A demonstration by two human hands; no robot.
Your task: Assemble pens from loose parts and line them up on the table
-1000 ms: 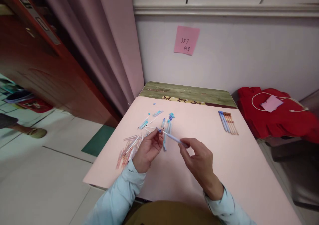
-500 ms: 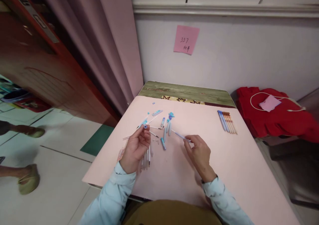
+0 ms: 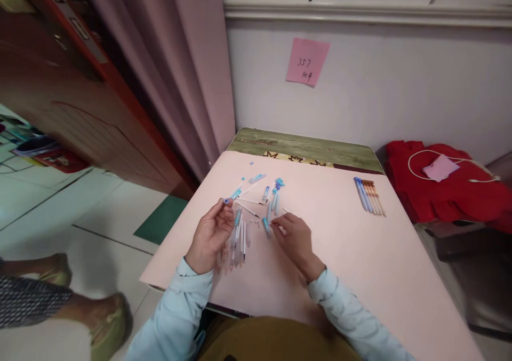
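Note:
My left hand (image 3: 212, 235) pinches a small blue pen part (image 3: 226, 201), its round, hollow end facing me; its far end is hidden. My right hand (image 3: 294, 241) is low over the table, with thumb and forefinger slightly apart beside a teal pen piece (image 3: 266, 226). From behind the right hand pokes the tip of a thin pale stick (image 3: 285, 210), lying on the table. Pale blue pen barrels (image 3: 276, 203) and a pile of small blue pieces (image 3: 279, 183) lie beyond. White refills (image 3: 244, 241) and clear tubes lie near my left hand.
Several assembled pens (image 3: 368, 197), blue and brown, lie in a row at the right of the pink-topped table (image 3: 340, 281). A red cloth (image 3: 416, 190) with a white cable is beyond the right edge. At left are a wooden door (image 3: 108, 153) and another person's feet (image 3: 106, 323).
My right hand has moved left, away from the thin pale stick, to the teal pen piece. My left hand keeps its blue pen part. The view has shifted slightly, and the other person's feet have moved right.

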